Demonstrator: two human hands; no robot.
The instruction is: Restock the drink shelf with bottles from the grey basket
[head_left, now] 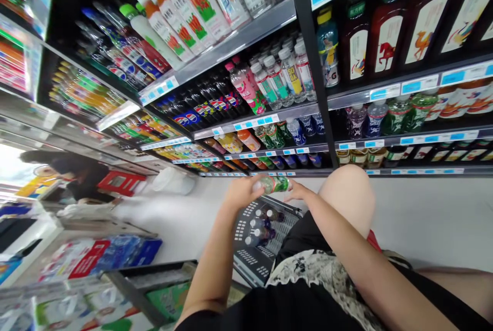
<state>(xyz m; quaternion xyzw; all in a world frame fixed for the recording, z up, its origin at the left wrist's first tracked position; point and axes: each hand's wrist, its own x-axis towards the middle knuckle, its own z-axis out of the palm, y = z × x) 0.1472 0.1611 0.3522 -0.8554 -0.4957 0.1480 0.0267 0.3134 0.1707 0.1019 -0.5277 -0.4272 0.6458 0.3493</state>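
A clear bottle with a green label and a pale cap lies nearly sideways between my hands, above a grey shopping basket. My left hand is closed around its cap end. At the other end, the fingers of my right hand grip the base. Inside the basket are several bottles with white caps and dark or purplish contents. Part of the basket is hidden by my forearm and dark clothing.
Drink shelves rise in front, stocked with several rows of bottles. My bare knee is beside the basket. To the left are a white bin, a red stool, a person in dark clothing and blue-wrapped packs.
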